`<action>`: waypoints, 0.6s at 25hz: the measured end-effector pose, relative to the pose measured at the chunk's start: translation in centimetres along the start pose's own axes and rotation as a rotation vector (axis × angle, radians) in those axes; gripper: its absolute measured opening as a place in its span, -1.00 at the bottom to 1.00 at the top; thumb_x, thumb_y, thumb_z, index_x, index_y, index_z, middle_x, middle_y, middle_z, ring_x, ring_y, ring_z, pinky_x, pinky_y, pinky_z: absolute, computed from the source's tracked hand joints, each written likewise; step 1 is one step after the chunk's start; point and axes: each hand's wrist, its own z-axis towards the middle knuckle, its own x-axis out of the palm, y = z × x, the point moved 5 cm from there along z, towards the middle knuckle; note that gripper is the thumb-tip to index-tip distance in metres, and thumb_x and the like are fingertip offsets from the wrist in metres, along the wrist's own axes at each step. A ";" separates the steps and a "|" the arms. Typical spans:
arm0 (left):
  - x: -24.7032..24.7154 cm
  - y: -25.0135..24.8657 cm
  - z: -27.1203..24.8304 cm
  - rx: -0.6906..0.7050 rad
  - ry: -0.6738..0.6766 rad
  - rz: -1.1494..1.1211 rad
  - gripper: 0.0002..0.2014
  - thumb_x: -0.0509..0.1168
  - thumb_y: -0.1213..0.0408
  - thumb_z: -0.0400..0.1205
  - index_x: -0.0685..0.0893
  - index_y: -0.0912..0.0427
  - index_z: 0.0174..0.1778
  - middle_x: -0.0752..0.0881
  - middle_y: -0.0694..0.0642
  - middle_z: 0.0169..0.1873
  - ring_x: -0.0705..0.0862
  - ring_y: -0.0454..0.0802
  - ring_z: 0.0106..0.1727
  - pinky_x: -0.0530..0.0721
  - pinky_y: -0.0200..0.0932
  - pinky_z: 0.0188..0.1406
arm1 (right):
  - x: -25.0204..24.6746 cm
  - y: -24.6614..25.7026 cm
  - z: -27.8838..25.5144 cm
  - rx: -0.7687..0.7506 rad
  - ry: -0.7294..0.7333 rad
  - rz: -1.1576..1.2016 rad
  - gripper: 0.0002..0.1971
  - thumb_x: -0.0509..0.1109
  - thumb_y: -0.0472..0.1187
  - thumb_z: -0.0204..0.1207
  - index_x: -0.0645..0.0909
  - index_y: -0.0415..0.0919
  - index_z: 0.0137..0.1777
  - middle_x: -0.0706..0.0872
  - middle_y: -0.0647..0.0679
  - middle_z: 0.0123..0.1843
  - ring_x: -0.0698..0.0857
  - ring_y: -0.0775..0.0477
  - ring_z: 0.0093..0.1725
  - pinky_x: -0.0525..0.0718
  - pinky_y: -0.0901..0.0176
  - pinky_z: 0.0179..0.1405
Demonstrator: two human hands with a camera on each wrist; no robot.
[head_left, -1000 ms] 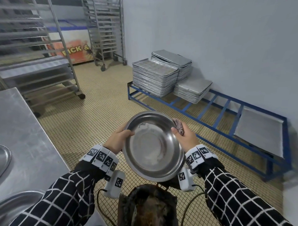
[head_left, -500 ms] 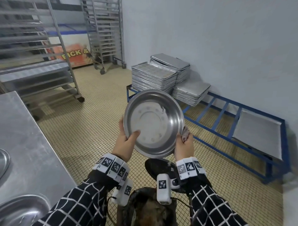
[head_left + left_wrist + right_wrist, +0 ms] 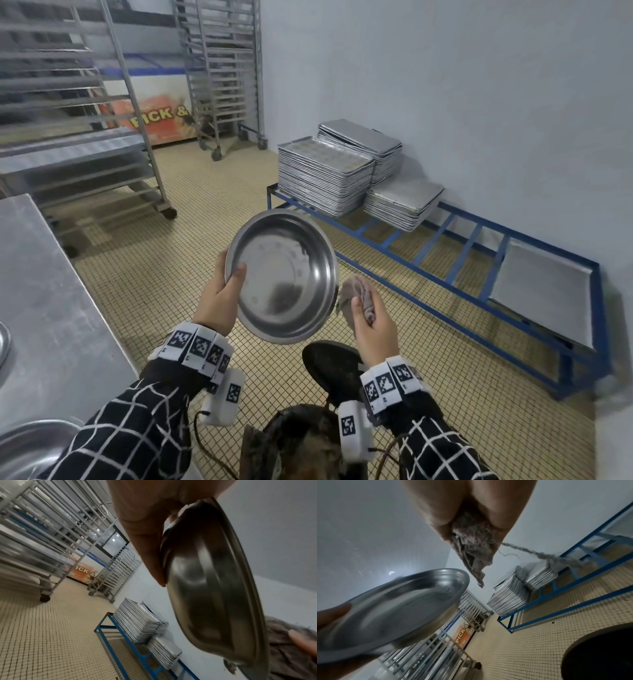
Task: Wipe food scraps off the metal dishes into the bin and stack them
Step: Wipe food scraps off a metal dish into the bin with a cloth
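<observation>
My left hand (image 3: 224, 291) grips a round metal dish (image 3: 282, 274) by its left rim, thumb inside, fingers behind it. The dish is tilted up with its hollow side facing me and looks wiped, with a dull smear low in the bowl. In the left wrist view the dish's underside (image 3: 211, 588) fills the middle. My right hand (image 3: 368, 318) holds a crumpled grey-pink rag (image 3: 358, 291) just off the dish's right rim, apart from it. The rag (image 3: 472, 545) hangs from my fingers above the dish (image 3: 393, 609). A dark bin (image 3: 334, 368) sits on the floor below my right wrist.
A steel table (image 3: 44, 301) runs along the left, with another metal dish (image 3: 30, 448) at its near corner. A blue floor rack (image 3: 455, 253) against the right wall carries stacks of baking trays (image 3: 323, 174). Wheeled tray racks (image 3: 222, 72) stand behind on the tiled floor.
The dish has been lifted and turned from over the bin to face me. My right hand has let go of its right rim and drawn away with the rag.
</observation>
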 end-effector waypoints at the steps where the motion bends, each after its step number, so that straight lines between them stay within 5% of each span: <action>1: 0.0 -0.2 -0.2 0.012 0.007 0.017 -0.48 0.07 0.05 0.75 0.14 -0.06 0.64 0.60 -0.17 0.01 0.64 0.04 0.17 0.59 -0.16 0.07 | 0.8 0.4 -0.3 -0.050 0.039 -0.010 -0.60 0.23 -0.07 0.66 0.35 0.19 0.47 0.62 0.38 0.05 0.61 0.54 -0.11 0.58 0.58 -0.21; 3: 0.3 -0.9 -0.8 0.038 0.015 0.056 -0.48 0.04 0.05 0.75 0.12 -0.04 0.64 0.60 -0.12 0.06 0.64 -0.10 0.06 0.55 -0.30 -0.01 | 3.2 1.3 -1.0 -0.129 0.176 -0.061 -0.58 0.23 0.01 0.64 0.33 0.27 0.48 0.71 0.20 0.05 0.67 0.37 -0.11 0.69 0.39 -0.15; 7: 1.1 -1.8 -1.1 0.085 0.025 0.061 -0.42 0.03 -0.05 0.73 0.11 0.03 0.66 0.40 -0.17 0.28 0.41 -0.20 0.30 0.35 -0.22 0.29 | 8.3 3.4 -3.8 -0.395 0.525 -0.280 -0.49 0.17 0.18 0.64 0.24 0.16 0.57 0.48 0.14 0.48 0.48 0.14 0.44 0.50 0.08 0.44; 10: 0.6 -1.6 -0.4 0.135 0.004 0.020 -0.57 0.07 -0.17 0.68 0.32 -0.23 0.48 0.56 -0.34 0.19 0.55 -0.28 0.25 0.48 -0.19 0.27 | 8.8 3.4 -4.6 -0.573 0.556 -0.470 -0.43 0.01 0.24 0.68 0.15 0.06 0.64 0.32 0.10 0.63 0.16 0.06 0.65 0.10 0.13 0.62; 13: 0.1 -1.2 -0.1 0.127 0.028 -0.017 -0.59 0.10 -0.25 0.62 0.49 -0.26 0.36 0.71 -0.14 0.11 0.69 -0.11 0.16 0.68 -0.02 0.14 | 7.3 1.5 -3.0 -0.559 0.520 -0.778 -0.38 -0.24 0.25 0.68 0.22 0.00 0.63 0.36 0.04 0.62 0.15 -0.03 0.66 -0.05 0.15 0.61; 15: 0.2 -1.3 -0.4 0.141 0.032 0.013 -0.73 0.09 -0.18 0.67 0.51 -0.37 0.26 0.72 -0.15 0.07 0.70 -0.17 0.11 0.70 -0.07 0.07 | 6.6 0.1 -1.8 -0.494 0.521 -0.870 -0.28 -0.39 0.27 0.61 0.21 -0.01 0.64 0.31 0.00 0.64 0.10 -0.05 0.68 -0.12 0.12 0.64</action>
